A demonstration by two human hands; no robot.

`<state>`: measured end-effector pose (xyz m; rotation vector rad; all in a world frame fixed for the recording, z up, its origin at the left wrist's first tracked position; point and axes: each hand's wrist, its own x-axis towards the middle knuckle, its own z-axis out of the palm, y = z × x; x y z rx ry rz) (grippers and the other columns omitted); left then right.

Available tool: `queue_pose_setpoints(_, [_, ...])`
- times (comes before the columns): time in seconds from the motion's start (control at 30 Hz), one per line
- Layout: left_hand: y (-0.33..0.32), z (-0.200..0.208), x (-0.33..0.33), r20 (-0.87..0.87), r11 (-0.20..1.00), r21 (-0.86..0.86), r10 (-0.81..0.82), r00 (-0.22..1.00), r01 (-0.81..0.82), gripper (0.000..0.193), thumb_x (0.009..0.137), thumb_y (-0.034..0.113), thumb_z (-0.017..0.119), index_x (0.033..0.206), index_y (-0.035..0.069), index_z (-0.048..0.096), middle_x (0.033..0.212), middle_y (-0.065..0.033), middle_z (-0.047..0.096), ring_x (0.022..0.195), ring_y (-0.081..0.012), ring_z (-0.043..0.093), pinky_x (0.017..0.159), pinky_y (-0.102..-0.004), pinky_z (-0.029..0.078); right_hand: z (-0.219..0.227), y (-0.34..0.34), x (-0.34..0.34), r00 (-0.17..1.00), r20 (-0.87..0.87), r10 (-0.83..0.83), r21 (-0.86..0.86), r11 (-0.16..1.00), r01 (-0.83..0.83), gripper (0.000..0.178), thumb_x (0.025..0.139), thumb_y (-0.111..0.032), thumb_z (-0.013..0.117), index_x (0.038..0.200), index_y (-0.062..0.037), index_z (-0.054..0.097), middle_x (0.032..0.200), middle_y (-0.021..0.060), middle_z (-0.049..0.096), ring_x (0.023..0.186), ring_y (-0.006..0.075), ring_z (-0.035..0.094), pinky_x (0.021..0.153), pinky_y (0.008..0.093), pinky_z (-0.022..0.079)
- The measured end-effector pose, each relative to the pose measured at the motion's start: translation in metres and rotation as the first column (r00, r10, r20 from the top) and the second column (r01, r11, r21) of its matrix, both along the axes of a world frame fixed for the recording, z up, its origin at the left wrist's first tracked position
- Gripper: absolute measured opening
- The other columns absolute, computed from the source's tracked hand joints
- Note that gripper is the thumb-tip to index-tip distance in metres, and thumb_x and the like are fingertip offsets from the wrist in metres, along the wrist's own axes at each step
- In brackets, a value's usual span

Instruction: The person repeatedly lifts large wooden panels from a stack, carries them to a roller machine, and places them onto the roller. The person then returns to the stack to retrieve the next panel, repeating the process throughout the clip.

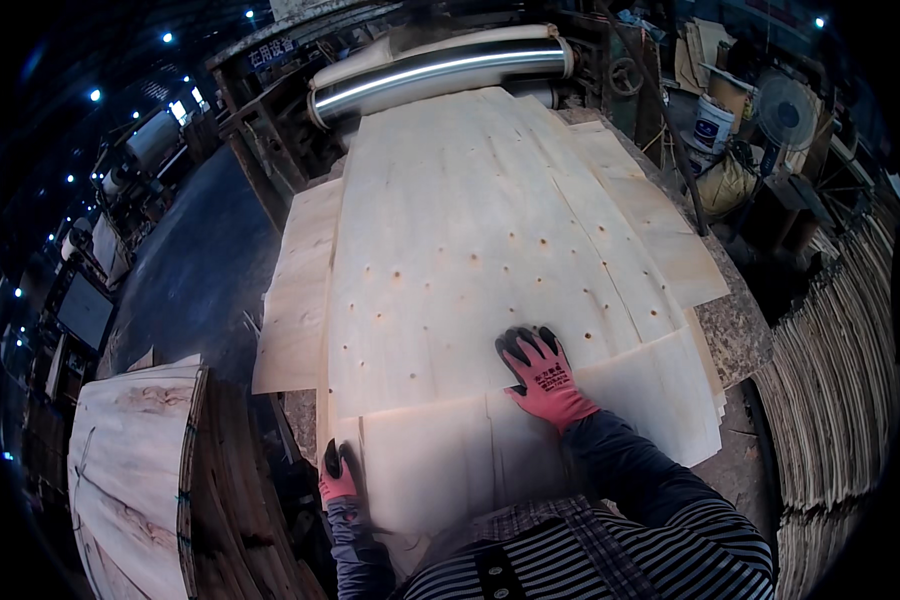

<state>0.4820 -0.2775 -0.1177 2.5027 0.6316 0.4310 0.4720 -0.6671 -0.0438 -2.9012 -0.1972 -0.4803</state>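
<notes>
A pale wood veneer sheet (450, 220) with small brown knots lies lengthwise in front of me, its far end at a shiny metal roller (440, 75). Across its near end rests another veneer sheet (430, 450). My right hand (547, 380), in a pink glove with black fingertips, lies flat with fingers spread near the seam between the two. At the near left edge is my left hand (337, 480), gloved alike. Its visible fingers are stretched forward and apart beside the edge; part of that hand is hard to see.
Smaller veneer pieces (295, 290) stick out on the left, and others (660, 220) on the right. A veneer stack (135, 470) stands at the lower left, a tall stack (835, 370) at the right. Beyond are a white bucket (711, 125) and a fan (787, 108).
</notes>
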Motion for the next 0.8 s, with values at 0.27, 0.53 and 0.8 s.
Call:
queue_pose_setpoints(0.27, [-0.0043, 0.0075, -0.0021, -0.022, 1.0, -0.019, 0.009, 1.0, -0.009, 0.041, 0.071, 0.03, 0.062, 0.108, 0.013, 0.054, 0.097, -0.0073, 0.059, 0.084, -0.0225, 0.056, 0.075, -0.0288, 0.043, 0.0025, -0.0002, -0.0003, 0.999, -0.024, 0.024, 0.067, 0.998, -0.022, 0.058, 0.069, -0.034, 0.057, 0.121, -0.0131, 0.041, 0.124, 0.0152, 0.036, 0.117, 0.0319, 0.029, 0.1, 0.0471, 0.015])
queue_pose_setpoints(0.53, [-0.0041, 0.0072, -0.0018, 0.054, 0.999, 0.014, -0.037, 0.998, 0.037, 0.038, 0.071, 0.027, 0.061, 0.105, 0.012, 0.056, 0.093, -0.0075, 0.061, 0.08, -0.0219, 0.058, 0.071, -0.0293, 0.045, 0.0032, 0.0, -0.0011, 1.0, -0.012, 0.022, 0.071, 0.997, -0.021, 0.059, 0.069, -0.035, 0.058, 0.12, -0.0129, 0.041, 0.123, 0.0153, 0.037, 0.117, 0.0314, 0.029, 0.1, 0.0467, 0.014])
queue_pose_setpoints(0.8, [0.0001, -0.0007, -0.0011, 0.023, 1.0, -0.012, -0.025, 0.999, 0.025, 0.04, 0.071, 0.031, 0.062, 0.105, 0.014, 0.056, 0.092, -0.0069, 0.06, 0.079, -0.0221, 0.057, 0.071, -0.0294, 0.044, -0.0001, -0.0003, 0.0001, 0.999, 0.04, 0.017, 0.036, 0.999, -0.019, 0.059, 0.066, -0.037, 0.062, 0.117, -0.0137, 0.044, 0.123, 0.0129, 0.037, 0.117, 0.0301, 0.029, 0.098, 0.0472, 0.019])
